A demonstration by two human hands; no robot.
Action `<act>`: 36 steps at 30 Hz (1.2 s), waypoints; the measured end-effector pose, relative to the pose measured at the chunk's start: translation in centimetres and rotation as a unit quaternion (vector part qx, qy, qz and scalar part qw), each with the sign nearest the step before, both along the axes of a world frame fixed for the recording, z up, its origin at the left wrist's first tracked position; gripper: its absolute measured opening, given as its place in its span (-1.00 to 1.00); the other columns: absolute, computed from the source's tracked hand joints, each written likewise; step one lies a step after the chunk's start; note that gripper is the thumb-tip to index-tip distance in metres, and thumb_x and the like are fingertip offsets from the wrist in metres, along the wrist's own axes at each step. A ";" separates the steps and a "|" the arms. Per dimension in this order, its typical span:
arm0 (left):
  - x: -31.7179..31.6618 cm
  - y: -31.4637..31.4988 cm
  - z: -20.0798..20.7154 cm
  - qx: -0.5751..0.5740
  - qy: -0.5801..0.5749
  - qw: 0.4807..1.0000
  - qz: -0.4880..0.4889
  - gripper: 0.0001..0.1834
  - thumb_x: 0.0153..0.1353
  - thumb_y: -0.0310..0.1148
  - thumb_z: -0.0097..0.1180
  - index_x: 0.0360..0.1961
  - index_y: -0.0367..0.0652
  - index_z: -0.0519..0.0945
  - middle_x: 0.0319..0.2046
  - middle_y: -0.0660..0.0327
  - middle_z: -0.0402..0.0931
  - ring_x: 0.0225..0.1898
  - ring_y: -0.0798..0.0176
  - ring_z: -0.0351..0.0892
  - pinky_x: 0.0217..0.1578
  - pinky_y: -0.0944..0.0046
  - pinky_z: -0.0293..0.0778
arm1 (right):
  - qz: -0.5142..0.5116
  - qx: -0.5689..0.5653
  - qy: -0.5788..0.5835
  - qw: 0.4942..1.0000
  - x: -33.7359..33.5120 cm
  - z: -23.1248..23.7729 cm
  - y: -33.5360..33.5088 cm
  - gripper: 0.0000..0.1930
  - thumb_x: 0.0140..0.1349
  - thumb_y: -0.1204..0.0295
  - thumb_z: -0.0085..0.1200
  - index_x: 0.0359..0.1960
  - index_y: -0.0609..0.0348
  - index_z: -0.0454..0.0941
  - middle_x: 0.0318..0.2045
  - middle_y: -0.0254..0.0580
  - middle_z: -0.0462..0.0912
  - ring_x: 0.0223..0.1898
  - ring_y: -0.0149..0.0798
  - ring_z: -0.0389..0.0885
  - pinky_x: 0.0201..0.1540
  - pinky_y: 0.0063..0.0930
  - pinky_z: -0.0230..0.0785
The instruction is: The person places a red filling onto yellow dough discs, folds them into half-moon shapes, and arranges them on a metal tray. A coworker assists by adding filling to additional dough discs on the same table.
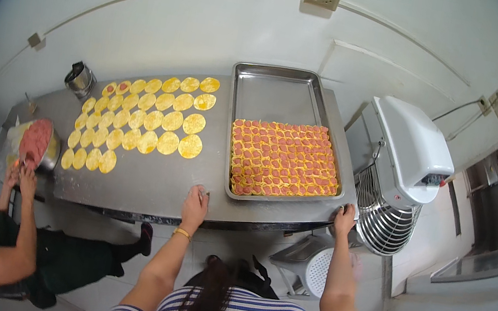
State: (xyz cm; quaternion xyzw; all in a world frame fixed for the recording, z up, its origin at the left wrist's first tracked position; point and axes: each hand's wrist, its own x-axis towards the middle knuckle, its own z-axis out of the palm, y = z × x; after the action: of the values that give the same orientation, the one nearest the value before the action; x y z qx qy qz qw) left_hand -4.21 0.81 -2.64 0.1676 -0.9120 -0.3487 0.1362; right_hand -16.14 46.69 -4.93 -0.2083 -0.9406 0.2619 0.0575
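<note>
My left hand (195, 206) rests with curled fingers at the front of the steel table (145, 187); what lies in them, if anything, is hidden. At the table's front right corner, my right hand (345, 219) is closed over the edge. Between them stands a metal tray (275, 97), its near part packed with rows of small dumplings (284, 161), yellow dough around pink filling. Left of the tray lie rows of flat yellow dough rounds (169, 143). Two far-left rounds carry a dab of filling.
At left, a co-worker's hands (26, 179) work at a bowl of pink ground meat (35, 139). A metal container (80, 80) stands by the wall. Right of the table are a white dough mixer (411, 150) with a wire guard and a perforated stool (316, 271).
</note>
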 end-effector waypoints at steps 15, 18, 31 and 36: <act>0.4 1.4 0.6 0.017 -0.036 0.993 0.112 -0.74 0.22 -0.28 -0.04 -0.10 -0.14 0.35 -0.23 -0.01 0.48 -0.22 -0.14 0.51 -0.22 -0.02 0.42 | -0.038 0.134 0.088 0.986 -4.6 -1.3 0.7 -0.49 0.20 0.28 -0.01 0.17 0.20 0.26 -0.03 0.02 0.46 0.00 0.05 0.42 0.07 -0.07 0.21; 0.5 1.7 0.5 -0.001 -0.027 0.993 0.114 -0.76 0.22 -0.31 -0.03 -0.12 -0.12 0.36 -0.27 0.01 0.48 -0.26 -0.11 0.51 -0.25 -0.02 0.41 | -0.045 0.171 0.086 0.980 -4.6 -0.9 0.2 -0.51 0.23 0.28 -0.05 0.18 0.17 0.27 -0.06 0.00 0.46 -0.04 0.02 0.45 0.01 -0.11 0.24; -0.1 3.4 -0.6 -0.030 0.001 0.984 0.176 -0.83 0.22 -0.34 0.00 -0.18 -0.12 0.41 -0.43 0.08 0.45 -0.38 -0.04 0.48 -0.32 0.03 0.38 | 0.072 0.152 0.095 0.981 -3.8 0.2 1.3 -0.46 0.24 0.31 -0.08 0.25 0.21 0.18 0.02 0.08 0.39 0.00 0.08 0.41 0.00 -0.09 0.25; -1.3 4.2 -0.3 -0.058 -0.006 0.971 0.232 -0.80 0.22 -0.33 0.01 -0.16 -0.14 0.40 -0.41 0.08 0.44 -0.36 0.00 0.48 -0.30 0.06 0.38 | 0.104 0.119 0.078 0.984 -3.8 1.3 1.9 -0.44 0.25 0.29 -0.09 0.27 0.20 0.15 0.05 0.05 0.38 0.00 0.08 0.40 -0.03 -0.11 0.26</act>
State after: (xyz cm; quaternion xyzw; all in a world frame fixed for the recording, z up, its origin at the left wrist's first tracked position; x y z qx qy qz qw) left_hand -5.50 4.98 -2.96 0.3683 -0.8677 -0.2535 0.2173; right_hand -19.93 48.61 -3.68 -0.0798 -0.9743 0.1677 0.1274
